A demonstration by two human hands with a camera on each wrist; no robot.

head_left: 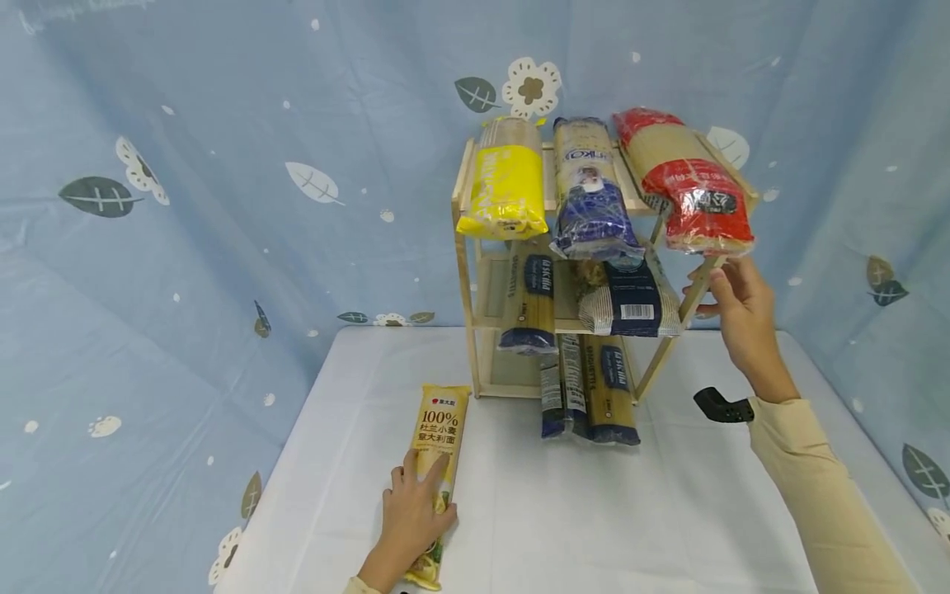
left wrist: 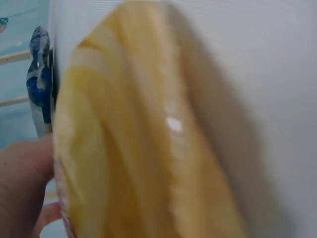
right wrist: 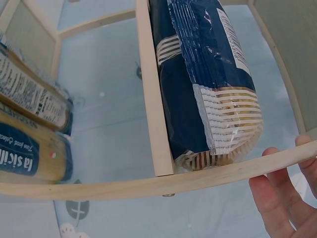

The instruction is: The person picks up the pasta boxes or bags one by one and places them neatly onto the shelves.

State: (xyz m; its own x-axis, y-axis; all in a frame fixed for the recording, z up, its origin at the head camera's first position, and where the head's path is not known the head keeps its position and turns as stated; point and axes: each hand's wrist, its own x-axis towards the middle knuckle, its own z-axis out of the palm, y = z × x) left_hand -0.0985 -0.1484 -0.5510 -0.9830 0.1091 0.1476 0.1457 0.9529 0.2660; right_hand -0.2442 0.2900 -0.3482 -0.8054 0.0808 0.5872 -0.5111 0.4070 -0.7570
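Note:
My left hand (head_left: 411,511) lies over a yellow packet of spaghetti (head_left: 439,429), thumb at one side and fingers at the other, gripping it above the white table. Close up in the left wrist view, the packet's blurred yellow wrapper (left wrist: 119,124) fills the middle, with the thumb along its edge. On the right, my right hand (head_left: 745,318) holds the front post of a wooden rack (head_left: 693,289), just below the red pasta packet (head_left: 705,198). Its fingertips (right wrist: 267,198) show on the post in the right wrist view, beside a blue striped pasta bag (right wrist: 218,99).
A yellow pasta packet (head_left: 508,190) and a blue one (head_left: 594,194) lie on the rack's top shelf, ends jutting forward. A spaghetti packet (head_left: 530,297) sits on the middle shelf. Several packets (head_left: 609,388) stick out at the bottom. A patterned blue curtain (head_left: 223,206) hangs behind.

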